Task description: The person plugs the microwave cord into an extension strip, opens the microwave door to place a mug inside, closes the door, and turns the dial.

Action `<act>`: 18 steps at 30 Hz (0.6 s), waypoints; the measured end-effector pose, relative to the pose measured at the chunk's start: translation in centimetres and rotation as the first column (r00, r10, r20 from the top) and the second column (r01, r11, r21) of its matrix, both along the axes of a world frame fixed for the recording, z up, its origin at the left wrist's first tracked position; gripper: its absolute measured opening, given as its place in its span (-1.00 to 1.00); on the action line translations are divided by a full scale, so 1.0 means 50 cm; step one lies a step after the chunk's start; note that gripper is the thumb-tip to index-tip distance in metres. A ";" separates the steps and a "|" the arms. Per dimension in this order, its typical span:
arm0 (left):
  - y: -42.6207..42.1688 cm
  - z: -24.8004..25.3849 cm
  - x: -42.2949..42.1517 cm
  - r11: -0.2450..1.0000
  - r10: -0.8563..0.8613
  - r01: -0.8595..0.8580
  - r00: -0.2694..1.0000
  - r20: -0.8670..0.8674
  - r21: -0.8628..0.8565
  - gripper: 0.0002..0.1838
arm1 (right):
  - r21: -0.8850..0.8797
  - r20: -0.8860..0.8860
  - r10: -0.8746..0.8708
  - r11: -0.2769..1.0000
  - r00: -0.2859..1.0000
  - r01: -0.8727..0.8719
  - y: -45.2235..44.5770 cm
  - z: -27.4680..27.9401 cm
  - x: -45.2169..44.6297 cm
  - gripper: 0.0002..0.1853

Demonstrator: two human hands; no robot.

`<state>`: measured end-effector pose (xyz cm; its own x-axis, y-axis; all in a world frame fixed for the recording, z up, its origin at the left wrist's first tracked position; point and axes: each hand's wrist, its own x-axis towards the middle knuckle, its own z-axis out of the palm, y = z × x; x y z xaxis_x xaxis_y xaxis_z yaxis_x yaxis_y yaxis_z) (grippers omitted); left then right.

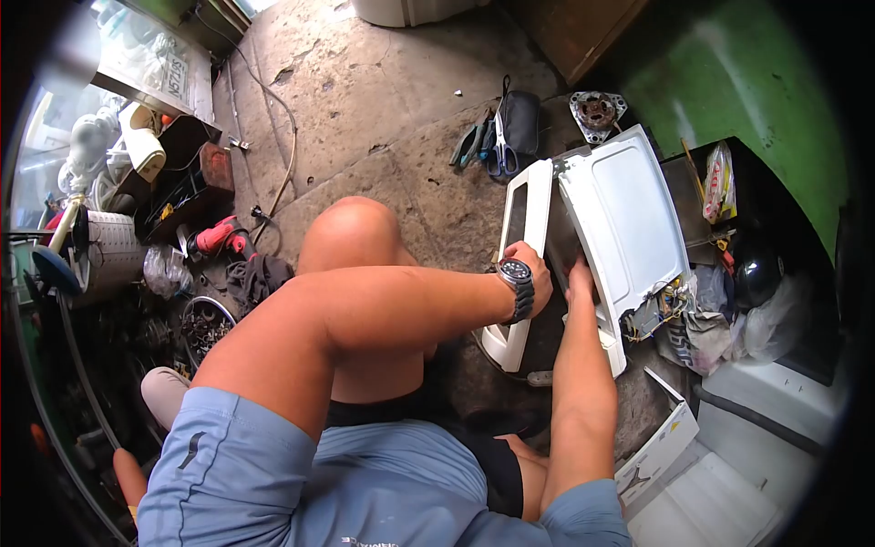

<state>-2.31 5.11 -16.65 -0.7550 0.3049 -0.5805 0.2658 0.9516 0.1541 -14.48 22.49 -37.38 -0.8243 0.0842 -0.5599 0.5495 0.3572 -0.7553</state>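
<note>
A narrow white plastic frame [526, 205] stands beside a larger white appliance panel [638, 219] on the floor, with a dark gap between them. My left hand [531, 272], with a black watch on its wrist, is closed on the edge of the white frame. Inside the gap, against the inner side of the larger panel, is my right hand [578, 281]; its fingers are partly hidden. Exposed wiring [663, 308] shows at the panel's lower right end.
Pliers [470, 144], scissors [501, 150] and a dark pouch [521, 121] lie beyond the frame. A round metal motor part [598, 115] sits near the panel's top. Clutter and a red tool [219, 239] are at the left, a white appliance [729, 488] at lower right.
</note>
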 end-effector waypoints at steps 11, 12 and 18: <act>-0.005 0.016 -0.001 1.000 -0.023 0.023 1.000 0.006 0.000 -0.69 | -0.002 -0.070 -0.002 1.000 0.998 0.002 0.017 -0.053 -0.016 -0.51; -0.006 0.016 0.000 1.000 -0.026 0.026 1.000 -0.010 0.003 -0.69 | -0.002 -0.068 -0.004 1.000 0.998 0.004 0.020 -0.064 -0.019 -0.51; -0.016 0.028 -0.002 0.995 -0.026 0.038 0.992 -0.125 0.092 -0.78 | 0.020 -0.047 -0.049 0.999 0.998 0.050 0.011 -0.003 0.017 -0.53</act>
